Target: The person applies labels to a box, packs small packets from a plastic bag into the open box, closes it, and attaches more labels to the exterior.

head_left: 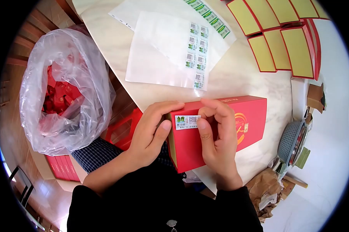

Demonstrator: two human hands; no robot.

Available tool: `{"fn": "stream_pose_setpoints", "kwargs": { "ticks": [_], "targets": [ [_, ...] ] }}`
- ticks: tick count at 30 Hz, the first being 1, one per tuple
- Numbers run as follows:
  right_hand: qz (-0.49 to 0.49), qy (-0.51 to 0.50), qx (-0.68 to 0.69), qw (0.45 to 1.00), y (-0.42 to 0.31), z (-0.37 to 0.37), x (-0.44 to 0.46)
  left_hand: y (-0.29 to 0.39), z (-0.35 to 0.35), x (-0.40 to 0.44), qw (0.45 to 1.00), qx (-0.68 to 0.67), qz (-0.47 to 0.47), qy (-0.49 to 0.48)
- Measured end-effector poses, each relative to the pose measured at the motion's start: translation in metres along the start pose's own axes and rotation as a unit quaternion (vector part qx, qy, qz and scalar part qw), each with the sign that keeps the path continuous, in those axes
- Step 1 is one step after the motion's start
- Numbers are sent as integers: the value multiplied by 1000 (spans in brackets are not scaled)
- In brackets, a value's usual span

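Note:
A red gift box (253,116) with gold print lies at the near edge of the marble table. On the left part of its upper face is a small white sticker (186,121) with green characters and a QR code. My left hand (149,129) grips the box's left end, its thumb by the corner and its fingers along the far edge. The thumb of my right hand (219,135) touches the sticker's right end, with the fingers curled beside it. Whether that end is pressed down or slightly lifted, I cannot tell.
Sticker sheets (155,50) lie on the marble table (120,63) beyond the box. Red boxes with gold sides (298,50) stand stacked at the far right. To the left hangs a clear plastic bag (91,100) holding red pieces. A grey basket (290,141) sits at the right.

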State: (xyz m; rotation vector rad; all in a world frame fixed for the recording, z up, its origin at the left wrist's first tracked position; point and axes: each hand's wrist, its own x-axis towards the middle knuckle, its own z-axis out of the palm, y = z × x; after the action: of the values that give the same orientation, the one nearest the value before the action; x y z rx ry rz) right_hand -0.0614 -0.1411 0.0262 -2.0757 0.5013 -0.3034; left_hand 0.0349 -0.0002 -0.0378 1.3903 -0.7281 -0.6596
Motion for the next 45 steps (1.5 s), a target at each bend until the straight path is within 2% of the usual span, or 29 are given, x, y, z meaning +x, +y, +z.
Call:
{"fn": "stream_pose_setpoints", "kwargs": {
  "ticks": [7, 21, 26, 38, 40, 45],
  "targets": [
    [-37, -3, -25, 999, 0, -1, 2, -3, 0, 0, 1000, 17, 16, 3],
    [-31, -13, -60, 998, -2, -3, 2, -1, -2, 1, 1000, -1, 6, -8],
    [-30, -22, -67, 997, -2, -3, 1, 3, -3, 3, 998, -62, -18, -19],
    [-28, -12, -58, 998, -2, 1, 2, 6, -1, 3, 997, -52, -52, -22],
    [-60, 12, -88, 994, -2, 3, 3, 7, -1, 3, 997, -54, -54, -23],
    [-65, 19, -114, 991, -3, 5, 3, 5, 1, 3, 997, -56, -55, -22]
  ]
}}
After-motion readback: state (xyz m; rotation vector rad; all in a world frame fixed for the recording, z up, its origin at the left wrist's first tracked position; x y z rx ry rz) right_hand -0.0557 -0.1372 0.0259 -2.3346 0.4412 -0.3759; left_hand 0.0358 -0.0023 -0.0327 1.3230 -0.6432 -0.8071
